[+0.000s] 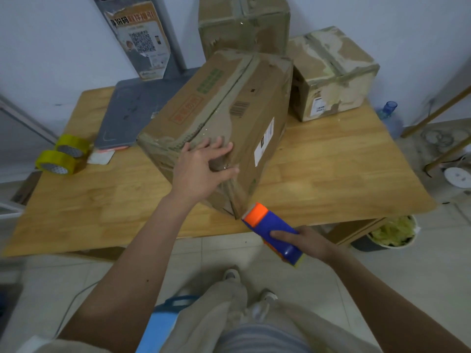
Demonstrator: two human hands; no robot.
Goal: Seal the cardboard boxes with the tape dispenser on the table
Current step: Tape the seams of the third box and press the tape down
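Note:
A large worn cardboard box (pixel 229 105) lies at an angle on the wooden table (pixel 331 169), its near corner at the table's front edge. My left hand (pixel 201 169) presses flat on the box's near end, fingers spread over the taped seam. My right hand (pixel 303 242) grips a blue and orange tape dispenser (pixel 272 230), whose orange head touches the box's lower near corner. A smaller taped box (pixel 334 75) sits behind to the right. A third box (pixel 244 24) stands at the back against the wall.
Two yellow tape rolls (pixel 63 157) lie at the table's left edge beside a grey mat (pixel 137 110). A bin of scraps (pixel 392 233) stands under the table's right corner. A blue bottle (pixel 388 110) sits beyond the right edge.

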